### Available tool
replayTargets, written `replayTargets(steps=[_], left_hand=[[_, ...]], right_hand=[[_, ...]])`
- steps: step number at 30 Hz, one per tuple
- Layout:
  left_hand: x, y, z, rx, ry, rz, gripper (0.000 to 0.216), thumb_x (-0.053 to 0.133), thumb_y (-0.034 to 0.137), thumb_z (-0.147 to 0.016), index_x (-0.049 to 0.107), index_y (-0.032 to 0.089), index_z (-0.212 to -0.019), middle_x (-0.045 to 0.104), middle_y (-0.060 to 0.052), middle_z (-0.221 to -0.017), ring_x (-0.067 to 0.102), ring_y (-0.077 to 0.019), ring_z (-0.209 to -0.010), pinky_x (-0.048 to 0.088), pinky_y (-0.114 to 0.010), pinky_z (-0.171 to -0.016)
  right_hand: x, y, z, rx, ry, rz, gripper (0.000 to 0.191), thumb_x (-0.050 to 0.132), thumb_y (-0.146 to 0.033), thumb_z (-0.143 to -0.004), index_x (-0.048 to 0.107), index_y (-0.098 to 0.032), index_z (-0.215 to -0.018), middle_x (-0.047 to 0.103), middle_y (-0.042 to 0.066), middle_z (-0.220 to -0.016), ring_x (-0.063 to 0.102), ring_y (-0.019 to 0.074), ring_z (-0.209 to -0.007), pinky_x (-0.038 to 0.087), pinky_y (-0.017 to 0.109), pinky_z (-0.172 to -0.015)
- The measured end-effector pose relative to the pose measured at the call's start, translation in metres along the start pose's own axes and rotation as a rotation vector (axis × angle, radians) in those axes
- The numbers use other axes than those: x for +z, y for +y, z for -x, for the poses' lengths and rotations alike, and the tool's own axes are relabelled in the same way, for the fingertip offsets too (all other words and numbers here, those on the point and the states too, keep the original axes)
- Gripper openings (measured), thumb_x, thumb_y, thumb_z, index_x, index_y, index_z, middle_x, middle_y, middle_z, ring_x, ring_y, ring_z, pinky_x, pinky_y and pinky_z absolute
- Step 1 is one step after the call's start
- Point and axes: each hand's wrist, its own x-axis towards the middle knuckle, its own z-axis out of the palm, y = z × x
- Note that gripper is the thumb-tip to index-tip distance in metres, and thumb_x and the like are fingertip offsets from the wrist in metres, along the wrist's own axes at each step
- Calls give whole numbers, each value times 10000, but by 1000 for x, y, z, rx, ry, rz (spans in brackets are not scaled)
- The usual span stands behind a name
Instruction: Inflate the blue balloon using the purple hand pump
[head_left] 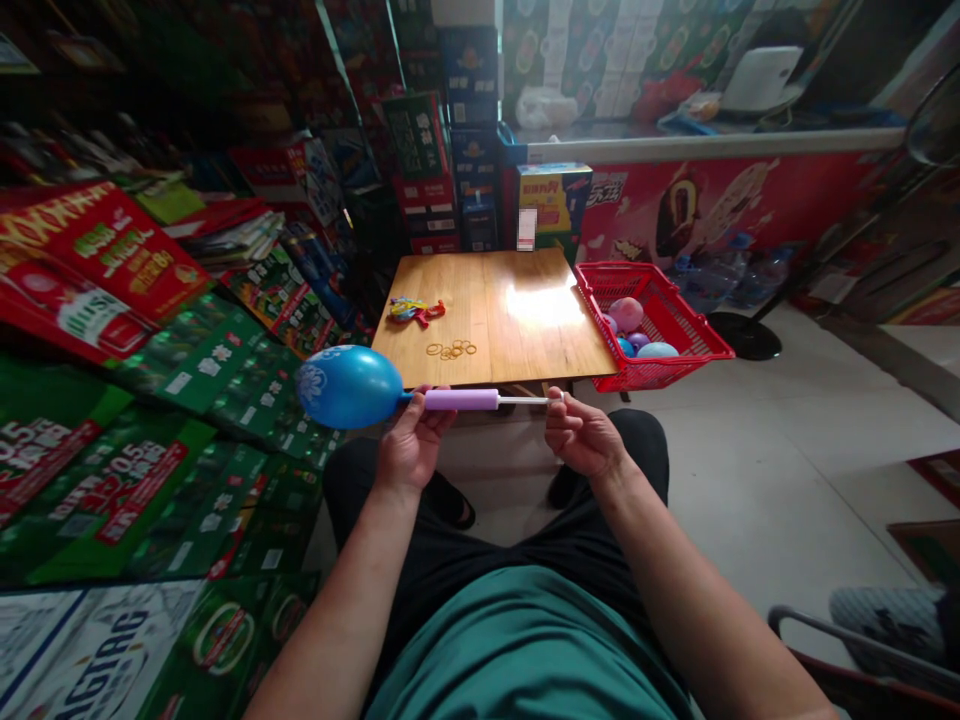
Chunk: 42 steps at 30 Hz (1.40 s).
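While the left hand (411, 440) wraps its fingers around the lilac barrel of the hand pump (459, 400), the right hand (581, 432) pinches the far end of the thin white plunger rod, drawn out to the right. The pump lies level above the person's lap, just before the near edge of the wooden table (525, 320), its long axis running left to right, nozzle pointing left into the part-filled blue balloon (349, 386). Rubber bands (451, 349) lie near that edge, and a red basket (679, 335) of balloons sits at the table's right side.
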Motion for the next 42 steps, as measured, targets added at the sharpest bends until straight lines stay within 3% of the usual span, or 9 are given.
replayTargets(steps=[7,10,14,21,27,33,36,42], left_hand=[[18,-23,6,-57,-63,-1,257,694,294,-839,661,180,-1067,705,-117,-1134,694,-248,-1001,545,-471,-914],[13,-16,1,-68,-73,-14,254,700,285,-832,670,166,-1054,716,-123,-1100,674,-258,-1052,538,-459,-927],[1,-3,-8,-22,22,8,221,693,292,-838,672,182,-1028,736,-94,-1028,685,-234,-1023,546,-427,-912],[20,-24,6,-92,-63,-20,249,691,263,-840,657,179,-1073,698,-123,-1154,671,-255,-1054,533,-467,-927],[2,-7,-4,-66,5,26,214,681,270,-848,670,177,-1041,722,-105,-1087,664,-242,-1076,534,-428,-937],[11,-25,2,-91,-57,27,254,667,277,-864,651,183,-1100,692,-120,-1172,680,-245,-1034,534,-480,-926],[9,-23,2,-117,-75,2,264,677,269,-854,657,164,-1095,694,-133,-1164,675,-253,-1051,526,-466,-944],[4,-8,-5,9,45,36,202,671,274,-857,670,181,-1037,731,-99,-1056,685,-228,-1026,549,-423,-910]], right_hand=[[0,19,-16,40,33,-51,94,548,-149,-937,583,-151,-1025,619,-23,-723,465,19,-469,428,131,-485],[0,11,-11,51,37,0,117,548,-142,-932,573,-149,-1046,627,-16,-733,467,22,-472,437,136,-488],[0,-4,-4,-13,30,-6,110,506,-142,-949,580,-156,-1030,620,-25,-723,464,19,-458,434,136,-479],[-11,20,-22,50,54,-116,114,475,-151,-975,573,-138,-1034,623,-20,-721,473,8,-455,422,120,-477],[-12,-1,-6,3,-9,-80,139,459,-165,-982,577,-151,-1054,634,-12,-744,490,18,-469,434,135,-483],[-8,20,-18,30,32,-88,93,510,-160,-961,577,-154,-1025,636,-20,-723,485,14,-457,436,128,-481],[-8,18,-15,47,50,-44,109,524,-155,-951,576,-145,-1047,641,-2,-734,504,22,-477,442,135,-486],[-5,3,-5,-47,16,-74,103,527,-142,-942,579,-165,-1028,624,-36,-728,479,7,-454,437,123,-481]])
